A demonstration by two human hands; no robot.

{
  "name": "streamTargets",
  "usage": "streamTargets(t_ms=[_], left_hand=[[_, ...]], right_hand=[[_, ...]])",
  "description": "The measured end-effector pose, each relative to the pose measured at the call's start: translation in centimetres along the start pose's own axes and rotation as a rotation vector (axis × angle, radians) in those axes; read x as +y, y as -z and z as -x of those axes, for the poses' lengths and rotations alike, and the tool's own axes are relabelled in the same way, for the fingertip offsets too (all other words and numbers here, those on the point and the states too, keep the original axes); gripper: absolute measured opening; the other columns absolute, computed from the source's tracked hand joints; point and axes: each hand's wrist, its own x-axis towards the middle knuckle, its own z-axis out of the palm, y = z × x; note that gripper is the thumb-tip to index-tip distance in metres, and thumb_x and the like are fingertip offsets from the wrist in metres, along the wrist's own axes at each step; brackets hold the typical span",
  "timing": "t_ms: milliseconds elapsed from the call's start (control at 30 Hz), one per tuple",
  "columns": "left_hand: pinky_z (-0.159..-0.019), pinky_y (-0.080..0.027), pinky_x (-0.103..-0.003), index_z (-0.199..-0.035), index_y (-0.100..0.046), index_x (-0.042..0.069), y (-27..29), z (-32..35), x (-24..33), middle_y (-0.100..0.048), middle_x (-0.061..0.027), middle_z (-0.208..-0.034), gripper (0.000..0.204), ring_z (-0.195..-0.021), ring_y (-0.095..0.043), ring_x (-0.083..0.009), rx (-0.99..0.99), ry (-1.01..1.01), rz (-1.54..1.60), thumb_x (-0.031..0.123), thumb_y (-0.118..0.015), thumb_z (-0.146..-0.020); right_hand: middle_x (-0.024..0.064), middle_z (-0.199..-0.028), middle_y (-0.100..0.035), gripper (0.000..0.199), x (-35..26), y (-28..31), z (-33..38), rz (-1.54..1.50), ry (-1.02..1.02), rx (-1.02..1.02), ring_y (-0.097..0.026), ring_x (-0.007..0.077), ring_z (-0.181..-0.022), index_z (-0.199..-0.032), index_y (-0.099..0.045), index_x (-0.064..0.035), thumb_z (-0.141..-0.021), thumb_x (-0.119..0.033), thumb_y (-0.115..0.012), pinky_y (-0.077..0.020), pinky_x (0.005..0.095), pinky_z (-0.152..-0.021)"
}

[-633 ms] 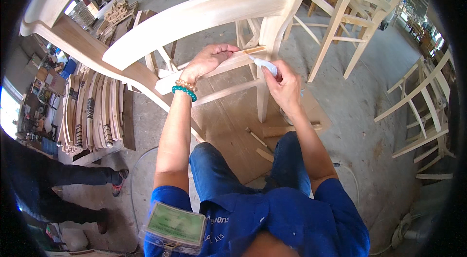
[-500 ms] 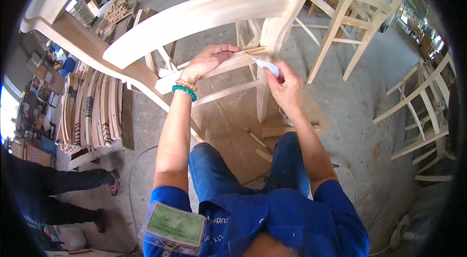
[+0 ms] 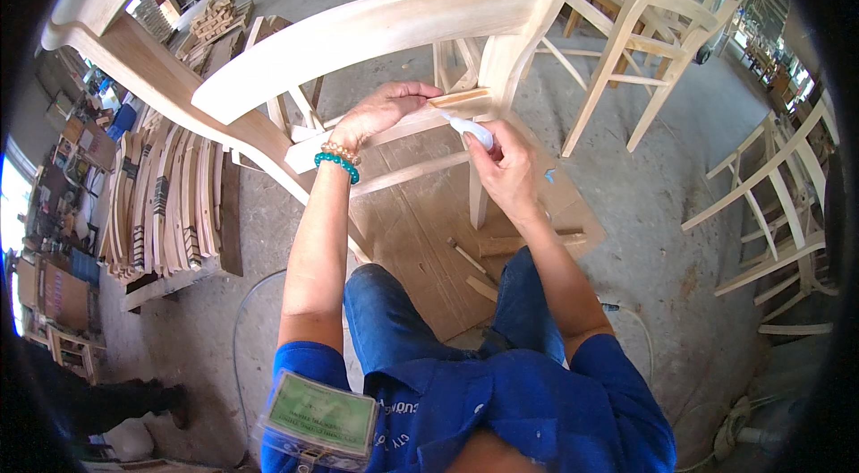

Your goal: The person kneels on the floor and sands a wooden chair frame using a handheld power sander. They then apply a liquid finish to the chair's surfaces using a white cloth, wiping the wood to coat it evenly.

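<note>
An unfinished pale wooden chair frame stands before me, with a broad curved back slat. Below the slat runs a straight chair rail. My left hand, with beads at its wrist, is closed over this rail, its fingertips beside a narrow tan strip along the rail's top. Whether the strip is a loose piece or part of the rail I cannot tell. My right hand pinches a small white squeeze bottle. The bottle's thin tip points up and left, close to the rail and the strip's left end.
Cardboard lies on the floor under the chair, bearing a brush-like stick and wood offcuts. Curved wooden parts are stacked at left. Other chair frames stand at right. A person's dark-clothed leg shows lower left.
My right hand has moved the bottle left and slightly down, its tip now near the strip's left end. More of the strip shows beside my left hand. The person at lower left has shifted outward.
</note>
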Motion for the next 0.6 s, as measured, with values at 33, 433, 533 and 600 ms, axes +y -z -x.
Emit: streamTargets(t_ms=[33, 433, 533, 600], left_hand=[[-0.098, -0.039, -0.024, -0.121, -0.063, 0.004, 0.0, 0.0, 0.0, -0.065, -0.0036, -0.114, 0.029, -0.107, -0.055, -0.0125, 0.0, -0.006, -0.001, 0.013, -0.05, -0.096], [-0.097, -0.039, -0.024, -0.122, -0.062, 0.005, -0.3, 0.1, 0.5, -0.065, -0.0032, -0.113, 0.03, -0.105, -0.055, -0.0114, -0.003, 0.03, 0.005, 0.013, -0.049, -0.096], [-0.096, -0.04, -0.024, -0.122, -0.062, 0.005, -0.1, 0.1, 0.2, -0.065, -0.0026, -0.113, 0.03, -0.105, -0.055, -0.0109, -0.005, -0.001, 0.011, 0.013, -0.049, -0.096], [-0.096, -0.04, -0.024, -0.122, -0.062, 0.005, -0.2, 0.1, 0.2, -0.065, -0.0026, -0.112, 0.03, -0.104, -0.055, -0.0108, -0.003, 0.015, 0.018, 0.013, -0.049, -0.096]], right_hand=[[0.0114, -0.074, -0.062, 0.013, -0.1, -0.2, 0.0, -0.009, 0.004, -0.005, -0.059, 0.0228, -0.059, -0.088, -0.063, -0.0022, -0.082, -0.012, -0.071, -0.0467, 0.0332, -0.053], [0.0111, -0.071, -0.061, 0.013, 0.6, 0.1, 0.0, 0.025, 0.005, 0.018, -0.058, 0.0233, -0.059, -0.088, -0.063, -0.0027, -0.082, -0.012, -0.07, -0.0472, 0.0347, -0.055], [0.0112, -0.072, -0.062, 0.014, 0.3, -0.2, -0.2, 0.019, 0.032, 0.021, -0.059, 0.0227, -0.059, -0.089, -0.063, -0.0027, -0.082, -0.012, -0.071, -0.047, 0.0341, -0.054], [0.0114, -0.072, -0.062, 0.014, 0.4, 0.2, -0.2, 0.027, 0.021, 0.043, -0.059, 0.0226, -0.058, -0.089, -0.063, -0.0026, -0.082, -0.013, -0.071, -0.0468, 0.0338, -0.053]])
